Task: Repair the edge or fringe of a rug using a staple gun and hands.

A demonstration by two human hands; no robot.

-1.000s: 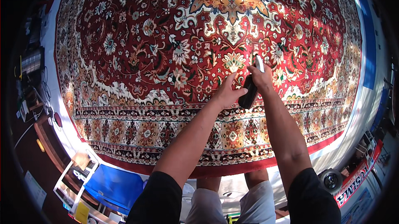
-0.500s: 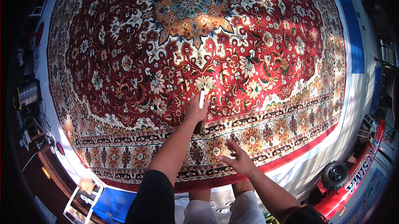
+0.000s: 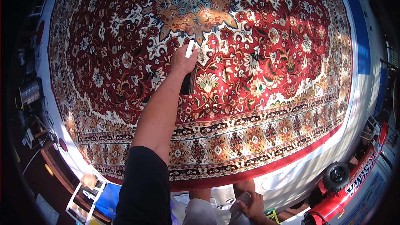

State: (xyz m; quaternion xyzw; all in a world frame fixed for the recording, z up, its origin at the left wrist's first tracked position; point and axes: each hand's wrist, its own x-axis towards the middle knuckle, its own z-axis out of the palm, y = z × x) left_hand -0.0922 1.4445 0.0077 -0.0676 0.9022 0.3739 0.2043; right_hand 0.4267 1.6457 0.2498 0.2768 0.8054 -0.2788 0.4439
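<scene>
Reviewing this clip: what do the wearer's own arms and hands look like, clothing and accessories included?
A plain black sleeve covers the upper left arm, ending near the elbow, with no marking visible. The left hand and right hand are both ungloved, and no watch shows on the left wrist. The right sleeve is out of view.

Sunlight streaks the pale floor point(image 3: 291, 176) here, and a long blue strip point(image 3: 360, 37) runs along the right. A black wheel point(image 3: 336, 175) sits by a red machine point(image 3: 333, 203) at near right; a white frame point(image 3: 98, 195) stands near left, dark cables point(image 3: 47, 116) beyond.
</scene>
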